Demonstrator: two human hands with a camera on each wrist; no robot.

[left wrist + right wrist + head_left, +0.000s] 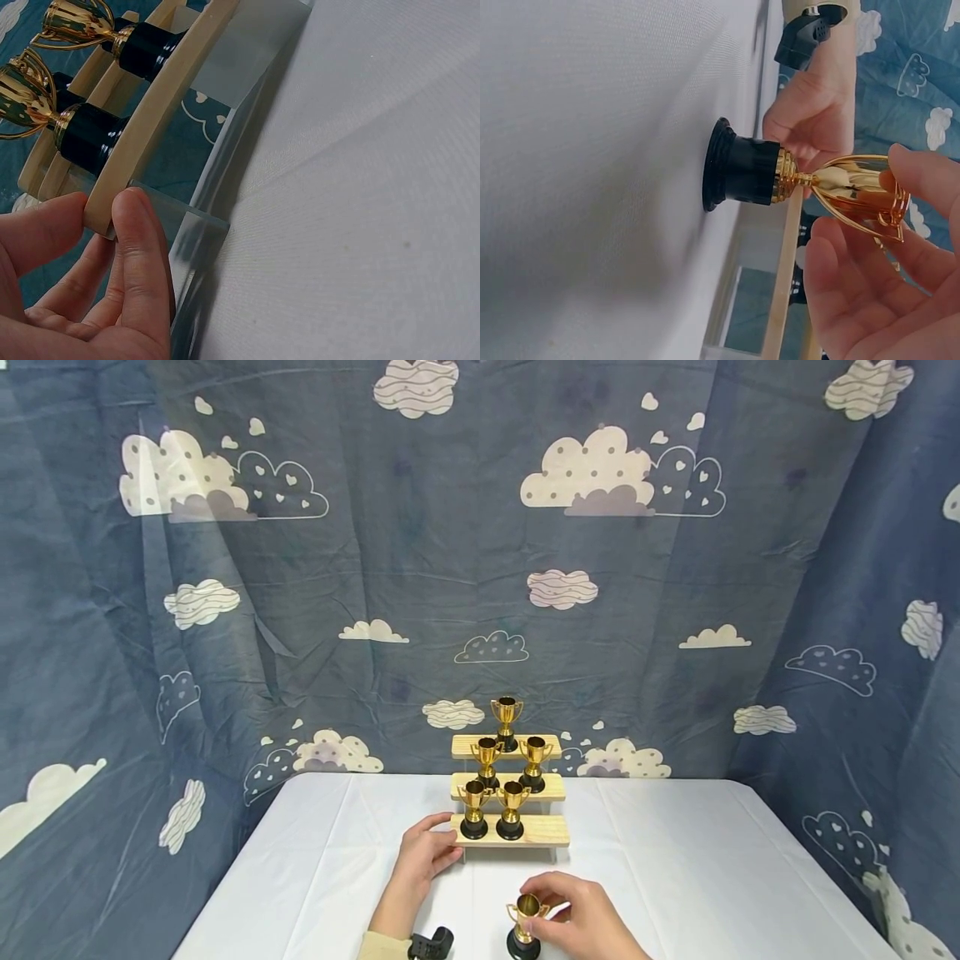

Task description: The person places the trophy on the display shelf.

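My right hand [581, 910] pinches a small gold trophy cup [847, 187] on a black base by its bowl, in front of a tiered display stand. The trophy is upright, its base close over the white cloth. My left hand [423, 852] grips the left end of the stand's lowest wooden shelf [150, 142] between thumb and fingers. On this shelf stand two matching trophies, one at the left [474, 810] and one in the middle [512, 810]. The middle shelf [557, 787] bears two more, and the top shelf [461, 746] a single trophy [507, 718].
Clear side panels [244, 56] hold up the wooden shelves. A white cloth [675, 877] covers the table. Behind and beside it hangs a blue curtain [420, 543] with a cloud print. A black device [431, 943] is strapped at my left wrist.
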